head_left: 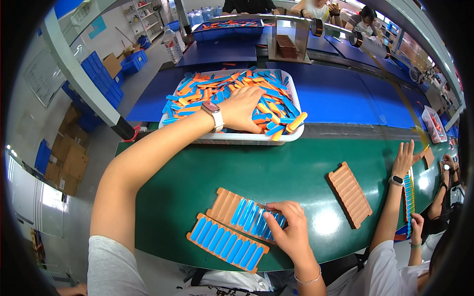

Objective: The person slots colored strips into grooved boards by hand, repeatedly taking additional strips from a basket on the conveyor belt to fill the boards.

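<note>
A white plastic basket [296, 93] holds a heap of small rounded strips [207, 89], blue on some faces and orange on others. My left hand [242, 108] lies over the heap with its fingers spread, touching the strips. Below, on the green tabletop, two brown slotted trays [226, 203] lie side by side at a slant. The nearer tray [195, 238] has a row of blue strips in its slots. My right hand [291, 229] is curled over the right end of the farther tray, which has blue strips and a few bare slots at its left; whatever its fingers grip is hidden.
An unfilled brown slotted tray [349, 195] lies to the right on the green table [306, 163]. Beside it a co-worker's hand [406, 160] reaches over a filled strip row. Behind the basket run blue work surfaces [340, 96] and a blue bin [227, 33]. A metal post [81, 74] stands left.
</note>
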A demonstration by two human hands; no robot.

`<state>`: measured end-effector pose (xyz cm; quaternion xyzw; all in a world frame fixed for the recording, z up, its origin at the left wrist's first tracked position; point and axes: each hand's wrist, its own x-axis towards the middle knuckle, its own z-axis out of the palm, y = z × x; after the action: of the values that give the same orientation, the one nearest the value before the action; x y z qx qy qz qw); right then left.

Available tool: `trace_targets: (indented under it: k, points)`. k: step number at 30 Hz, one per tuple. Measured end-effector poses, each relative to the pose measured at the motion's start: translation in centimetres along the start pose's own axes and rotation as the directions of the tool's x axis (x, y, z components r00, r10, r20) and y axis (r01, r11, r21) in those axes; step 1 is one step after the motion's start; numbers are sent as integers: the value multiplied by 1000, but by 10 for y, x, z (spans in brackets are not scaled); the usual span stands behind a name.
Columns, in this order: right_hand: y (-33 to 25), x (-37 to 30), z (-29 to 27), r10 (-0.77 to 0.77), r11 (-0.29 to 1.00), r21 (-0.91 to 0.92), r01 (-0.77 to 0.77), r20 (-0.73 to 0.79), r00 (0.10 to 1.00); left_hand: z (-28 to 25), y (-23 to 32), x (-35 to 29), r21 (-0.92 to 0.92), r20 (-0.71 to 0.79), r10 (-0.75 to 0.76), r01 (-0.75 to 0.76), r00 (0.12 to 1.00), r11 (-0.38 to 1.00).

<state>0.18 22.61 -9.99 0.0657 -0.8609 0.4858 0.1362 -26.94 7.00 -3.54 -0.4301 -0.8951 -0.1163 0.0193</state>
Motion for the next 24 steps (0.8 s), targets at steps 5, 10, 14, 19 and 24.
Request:
trace_targets:
  k: [5, 10, 14, 19, 24]
  points:
    - [0, -1, 2, -3, 1000, 8, 3, 13, 1000, 4, 5, 4, 105, -111, 165, -154, 980, 982]
    - [-2, 1, 0, 18, 999, 37, -19, 24, 1000, 6, 11, 0, 75, -240, 201, -188, 950, 979]
    - [2, 0, 1, 5, 1000, 24, -6, 29, 1000, -3, 5, 2, 112, -192, 233, -214, 953, 970]
    - [-1, -1, -1, 6, 999, 41, -7, 27, 1000, -21, -3, 4, 111, -160, 374, -359, 914, 927]
    - [3, 0, -1, 4, 999, 53, -5, 21, 1000, -12, -7, 7, -16, -144, 90, -93, 985, 996]
